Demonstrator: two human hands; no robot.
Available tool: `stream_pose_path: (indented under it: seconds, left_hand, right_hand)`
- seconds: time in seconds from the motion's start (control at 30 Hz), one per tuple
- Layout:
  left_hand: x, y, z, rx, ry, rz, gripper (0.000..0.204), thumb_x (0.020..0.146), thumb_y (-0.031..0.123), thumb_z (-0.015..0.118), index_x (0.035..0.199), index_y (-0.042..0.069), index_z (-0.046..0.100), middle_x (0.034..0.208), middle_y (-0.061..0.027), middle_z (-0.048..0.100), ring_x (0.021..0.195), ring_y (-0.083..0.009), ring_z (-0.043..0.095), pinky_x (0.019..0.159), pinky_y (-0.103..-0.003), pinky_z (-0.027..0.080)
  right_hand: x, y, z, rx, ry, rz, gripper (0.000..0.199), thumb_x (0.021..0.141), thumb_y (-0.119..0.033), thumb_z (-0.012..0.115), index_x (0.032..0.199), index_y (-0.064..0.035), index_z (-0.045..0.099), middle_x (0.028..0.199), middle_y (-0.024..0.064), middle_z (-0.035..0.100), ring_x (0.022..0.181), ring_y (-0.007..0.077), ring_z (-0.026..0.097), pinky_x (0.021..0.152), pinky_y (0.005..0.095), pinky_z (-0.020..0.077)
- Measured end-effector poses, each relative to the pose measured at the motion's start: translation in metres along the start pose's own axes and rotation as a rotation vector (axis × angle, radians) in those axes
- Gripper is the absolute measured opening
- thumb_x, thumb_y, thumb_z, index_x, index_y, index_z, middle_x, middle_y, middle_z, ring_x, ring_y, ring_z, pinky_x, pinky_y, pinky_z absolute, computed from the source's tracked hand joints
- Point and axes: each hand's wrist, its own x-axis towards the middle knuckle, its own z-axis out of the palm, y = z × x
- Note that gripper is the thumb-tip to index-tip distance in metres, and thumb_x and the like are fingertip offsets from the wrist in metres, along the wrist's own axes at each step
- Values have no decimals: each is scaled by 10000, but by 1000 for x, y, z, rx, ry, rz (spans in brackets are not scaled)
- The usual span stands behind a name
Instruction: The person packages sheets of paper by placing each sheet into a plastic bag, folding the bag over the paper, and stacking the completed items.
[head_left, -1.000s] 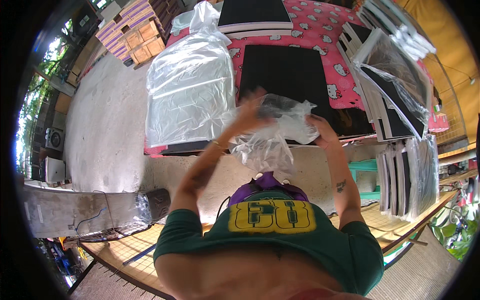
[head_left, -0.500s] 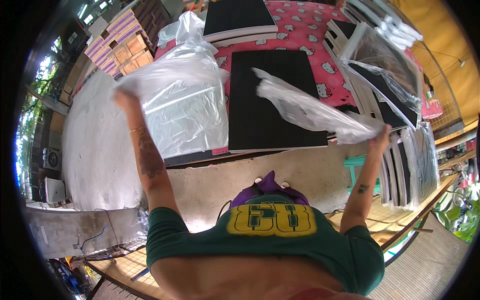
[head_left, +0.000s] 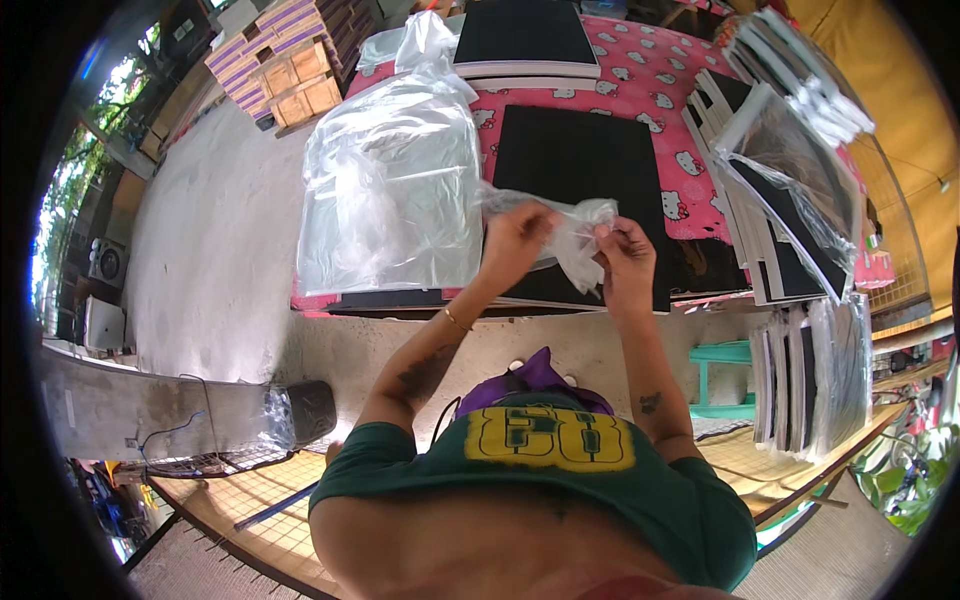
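Above a black flat board (head_left: 575,150), my two hands hold a piece of clear plastic film, perhaps a bag (head_left: 580,245). My left hand (head_left: 518,243) is closed on its left part, with the fingers curled. My right hand (head_left: 628,250) pinches a crumpled bunch of it between thumb and fingers, and loose film hangs between the hands. The board lies flat on the pink patterned table cover (head_left: 686,160), its near part partly hidden by my hands. Left of it rests a pile of clear plastic sheets or bags (head_left: 395,205).
Another stack of black boards (head_left: 525,35) lies farther back. On the right are leaning boards in plastic (head_left: 790,170) and a lower row of wrapped panels (head_left: 815,380). A green stool (head_left: 722,355) stands below the table edge. Stacked boxes (head_left: 290,60) stand at far left.
My hands have come from wide apart to close together over the black board. The film, spread out before, is now bunched between them. The whole view has shifted slightly.
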Motion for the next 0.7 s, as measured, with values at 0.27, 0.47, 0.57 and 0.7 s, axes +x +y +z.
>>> stream_pose_path:
  seconds: [0.27, 0.47, 0.57, 0.7]
  left_hand:
    - [4, 26, -34, 162, 270, 149, 219, 795, -30, 555, 1000, 22, 496, 790, -135, 623, 692, -240, 620, 641, -308, 489]
    - [-11, -57, -142, -133, -255, -412, 421, 766, -43, 598, 1134, 79, 435, 1020, -93, 582, 943, -219, 581, 822, -334, 466]
    - [25, 58, -120, -114, -519, 92, 366, 760, 35, 631, 1110, 59, 524, 1246, -134, 476, 1248, -246, 382, 956, -368, 396]
    - [28, 82, -28, 655, -632, 328, 258, 732, 154, 651, 951, 18, 637, 1329, -217, 395, 1314, -336, 287, 1016, -446, 329]
  right_hand:
    - [-22, -20, -18, 260, -111, 207, 455, 890, -295, 555, 1265, -81, 412, 1062, 21, 548, 988, 143, 559, 884, 353, 472]
    - [1, -72, -71, 326, -426, 145, 443, 846, -178, 597, 1260, -102, 460, 888, 11, 593, 808, 99, 532, 677, 260, 449]
    - [6, -91, -47, -462, -500, -80, 302, 829, -152, 610, 1122, -88, 577, 831, 17, 592, 744, 126, 524, 650, 275, 437]
    - [4, -125, 24, -1264, -960, -235, 251, 766, -167, 656, 987, -55, 618, 902, 114, 581, 764, 267, 568, 688, 352, 452]
